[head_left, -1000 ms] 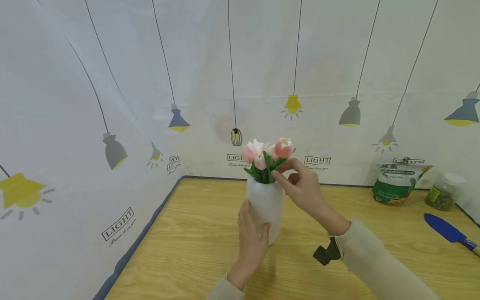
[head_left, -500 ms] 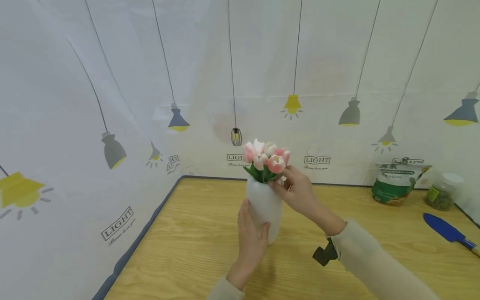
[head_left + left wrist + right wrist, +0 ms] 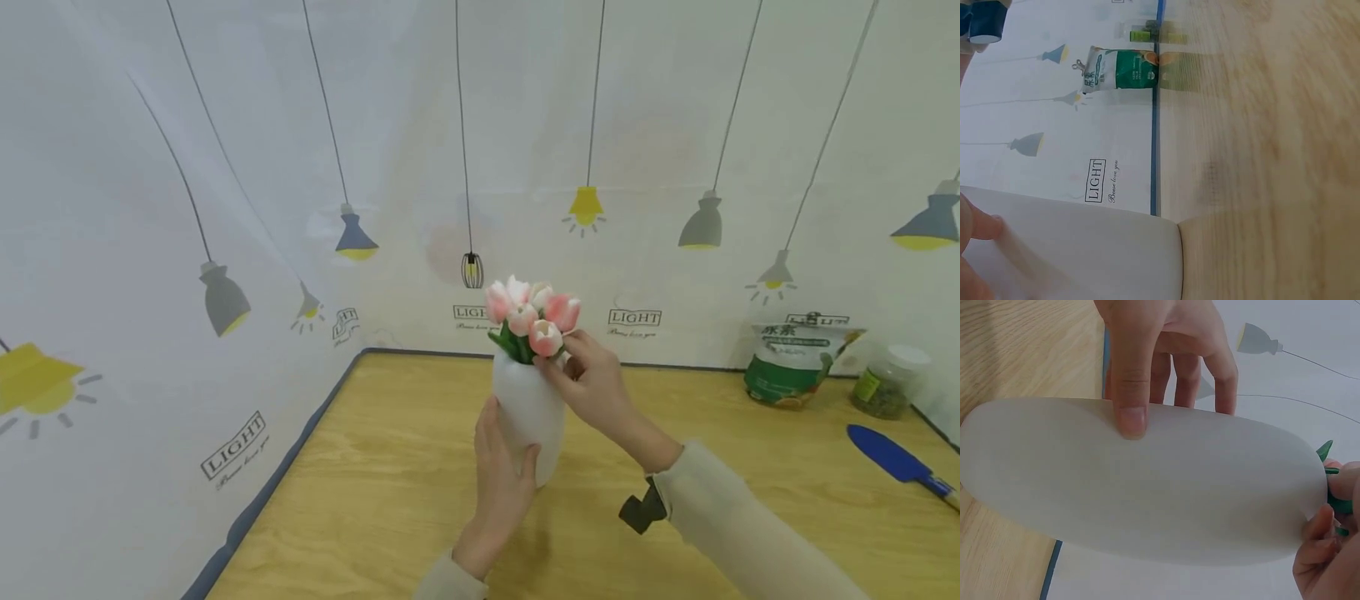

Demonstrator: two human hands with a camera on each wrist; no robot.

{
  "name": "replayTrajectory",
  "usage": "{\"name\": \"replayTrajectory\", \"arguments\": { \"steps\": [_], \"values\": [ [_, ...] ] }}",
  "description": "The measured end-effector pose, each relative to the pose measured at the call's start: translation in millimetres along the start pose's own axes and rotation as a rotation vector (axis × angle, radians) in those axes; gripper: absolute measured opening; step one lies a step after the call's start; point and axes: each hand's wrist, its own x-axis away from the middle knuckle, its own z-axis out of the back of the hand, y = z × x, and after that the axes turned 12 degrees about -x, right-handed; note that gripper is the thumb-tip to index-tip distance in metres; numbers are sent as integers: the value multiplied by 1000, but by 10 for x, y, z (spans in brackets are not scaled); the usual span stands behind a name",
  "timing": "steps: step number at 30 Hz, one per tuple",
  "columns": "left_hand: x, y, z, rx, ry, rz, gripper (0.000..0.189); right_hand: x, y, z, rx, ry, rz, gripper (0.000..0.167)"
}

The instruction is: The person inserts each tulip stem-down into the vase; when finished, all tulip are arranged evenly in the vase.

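A white vase (image 3: 531, 410) stands on the wooden table with several pink-and-white tulips (image 3: 521, 319) and green leaves in its mouth. My left hand (image 3: 501, 492) grips the vase's lower left side; in the right wrist view its thumb (image 3: 1133, 419) presses the near wall while the fingers go behind. At the rim, my right hand (image 3: 596, 385) pinches the stem of the front tulip (image 3: 546, 339), whose bloom leans toward me. Leaves and fingers partly hide the pinched spot. In the left wrist view, the vase wall (image 3: 1104, 250) fills the lower left corner.
A green-and-white bag (image 3: 791, 367) closed with a clip stands at the back right. Beside it is a clear jar (image 3: 891, 383) with a white lid. A blue spatula-like blade (image 3: 888, 452) lies at the right. Lamp-printed sheeting borders the table (image 3: 375, 467).
The right hand has moved slightly down and left at the vase's rim. The tulip it pinches has lowered and tipped forward below the other blooms. The left hand and vase stay in place.
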Motion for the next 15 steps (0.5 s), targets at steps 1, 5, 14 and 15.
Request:
{"name": "replayTrajectory", "arguments": {
  "steps": [1,5,14,15],
  "values": [
    [-4,3,-1,4,0,-2,81,6,0,6,-1,5,4,19],
    [-9,15,-12,18,3,-7,81,61,11,49,-56,10,-3,25],
    [33,-45,50,3,-53,38,78,469,290,347,-81,-4,-200,22],
    [36,-74,73,-4,-72,41,76,540,360,400,-48,-15,-207,22]
  ]
}}
